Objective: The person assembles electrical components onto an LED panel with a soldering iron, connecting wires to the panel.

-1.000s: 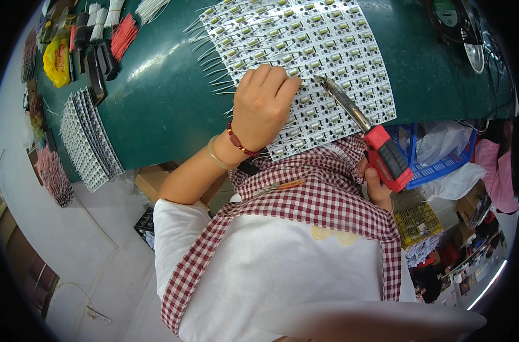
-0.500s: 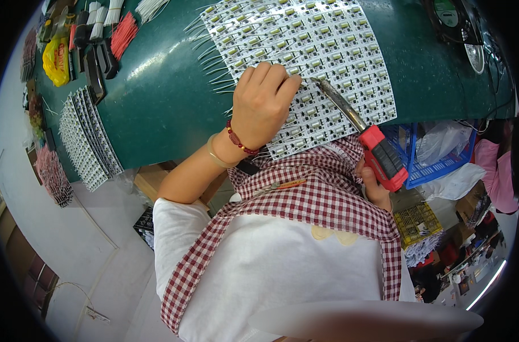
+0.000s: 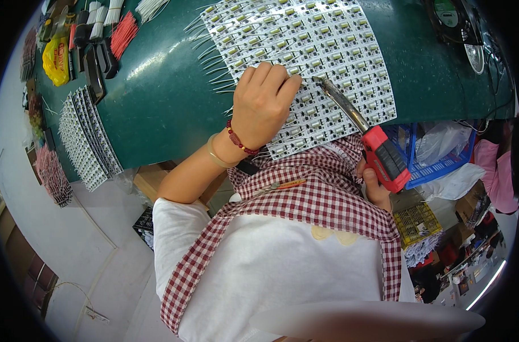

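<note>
A sheet of small white circuit boards (image 3: 350, 62) lies on the green table, each board carrying a pale yellow-green component. Thin white wires (image 3: 216, 71) stick out past its left edge. My left hand (image 3: 264, 102) rests over the sheet with its fingers pinched together; what sits between the fingertips is hidden. My right hand (image 3: 375, 188), partly behind the handle, grips a soldering iron (image 3: 387, 158) with a red and black grip. Its metal tip points at the sheet, just right of my left fingertips.
More board sheets (image 3: 88, 137) overlap at the table's left edge. Red wires (image 3: 124, 35), white wire bundles (image 3: 97, 23) and a yellow bag (image 3: 56, 61) lie at the far left. A blue crate (image 3: 430, 171) stands at the right, below a dark device (image 3: 450, 20) on the table.
The soldering iron has shifted slightly right, its tip a little farther from my left fingertips. My left hand and the sheet have stayed in place.
</note>
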### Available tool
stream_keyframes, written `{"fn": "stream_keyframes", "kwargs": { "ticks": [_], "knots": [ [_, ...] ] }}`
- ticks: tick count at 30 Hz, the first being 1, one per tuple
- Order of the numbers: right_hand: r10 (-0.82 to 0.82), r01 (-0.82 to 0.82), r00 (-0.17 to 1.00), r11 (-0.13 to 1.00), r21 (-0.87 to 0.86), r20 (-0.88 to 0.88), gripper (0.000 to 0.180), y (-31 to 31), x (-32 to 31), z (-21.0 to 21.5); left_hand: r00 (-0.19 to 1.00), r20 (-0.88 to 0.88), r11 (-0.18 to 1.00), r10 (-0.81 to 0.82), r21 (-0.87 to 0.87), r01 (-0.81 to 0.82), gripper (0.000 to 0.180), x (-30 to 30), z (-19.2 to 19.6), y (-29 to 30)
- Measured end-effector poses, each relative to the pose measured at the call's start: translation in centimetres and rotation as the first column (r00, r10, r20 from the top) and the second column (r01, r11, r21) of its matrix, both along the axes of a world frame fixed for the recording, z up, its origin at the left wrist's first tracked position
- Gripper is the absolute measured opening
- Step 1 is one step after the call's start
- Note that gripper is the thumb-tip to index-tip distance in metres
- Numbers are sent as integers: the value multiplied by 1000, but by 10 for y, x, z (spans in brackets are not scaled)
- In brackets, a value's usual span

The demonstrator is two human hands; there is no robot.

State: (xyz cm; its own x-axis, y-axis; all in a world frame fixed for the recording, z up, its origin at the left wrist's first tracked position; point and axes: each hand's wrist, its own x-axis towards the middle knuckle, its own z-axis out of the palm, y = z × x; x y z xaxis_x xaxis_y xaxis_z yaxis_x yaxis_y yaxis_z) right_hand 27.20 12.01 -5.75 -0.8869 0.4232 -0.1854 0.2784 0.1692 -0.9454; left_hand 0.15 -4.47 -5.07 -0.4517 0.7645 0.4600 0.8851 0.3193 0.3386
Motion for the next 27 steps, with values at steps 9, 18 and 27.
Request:
{"fn": "stream_keyframes", "kwargs": {
  "ticks": [9,18,27],
  "knots": [
    [-51,50,999,997,-62,-13,23,-1,-8,7,1000,-22,1000,-5,13,6,20,0,1,1],
    [-4,4,1000,1000,-28,-14,22,-3,-3,4,1000,-16,1000,-4,4,4,19,4,1,-2],
    [-121,93,991,931,-354,-57,26,-2,-18,18,992,98,996,81,-51,-77,23,-2,38,-19]
  ]
}}
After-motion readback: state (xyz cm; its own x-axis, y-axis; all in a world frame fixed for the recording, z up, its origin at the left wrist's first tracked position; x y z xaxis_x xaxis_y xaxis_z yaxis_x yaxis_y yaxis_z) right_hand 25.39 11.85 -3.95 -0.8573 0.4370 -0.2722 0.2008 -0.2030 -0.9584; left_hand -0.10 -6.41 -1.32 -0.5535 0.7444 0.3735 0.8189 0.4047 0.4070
